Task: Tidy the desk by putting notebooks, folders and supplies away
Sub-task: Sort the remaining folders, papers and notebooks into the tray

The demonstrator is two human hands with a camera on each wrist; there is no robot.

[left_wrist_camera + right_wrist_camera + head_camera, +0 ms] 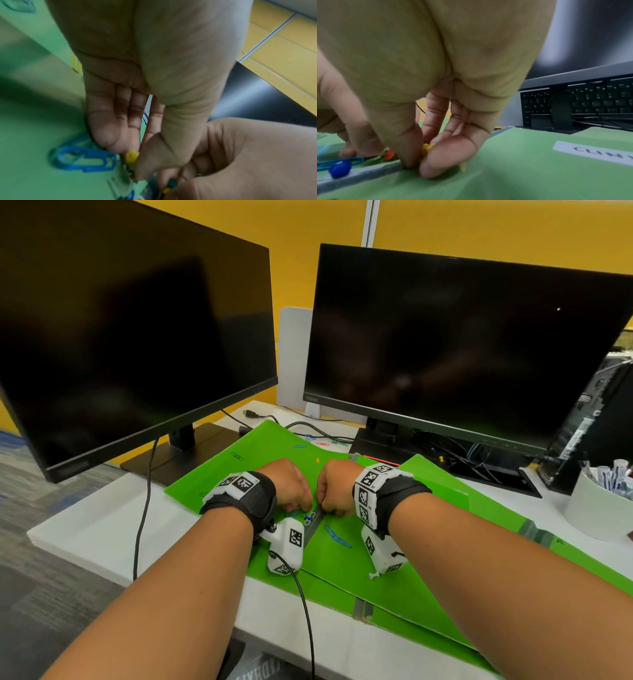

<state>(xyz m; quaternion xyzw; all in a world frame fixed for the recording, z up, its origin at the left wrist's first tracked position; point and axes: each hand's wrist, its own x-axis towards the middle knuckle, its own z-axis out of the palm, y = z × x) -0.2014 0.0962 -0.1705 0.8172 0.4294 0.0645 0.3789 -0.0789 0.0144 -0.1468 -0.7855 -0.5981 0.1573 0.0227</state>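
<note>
An open green folder (pixel 342 570) lies flat on the white desk, strewn with paper clips and push pins. Both hands meet at its taped spine. My left hand (pixel 294 491) pinches a yellow push pin (pixel 131 155) between thumb and fingertip, beside a blue paper clip (pixel 84 159). My right hand (pixel 334 491) holds several small yellow pins (pixel 427 148) bunched in its curled fingers. A blue push pin (pixel 340 171) and a red pin (pixel 389 154) lie on the spine close by. Blue clips (pixel 337 537) lie between my wrists.
Two dark monitors (pixel 445 344) stand behind the folder, with cables and a keyboard (pixel 583 104) under the right one. More clips (pixel 236 456) and a yellow pin (pixel 318 462) lie further back on the folder. A white cup (pixel 596 501) of supplies stands at right.
</note>
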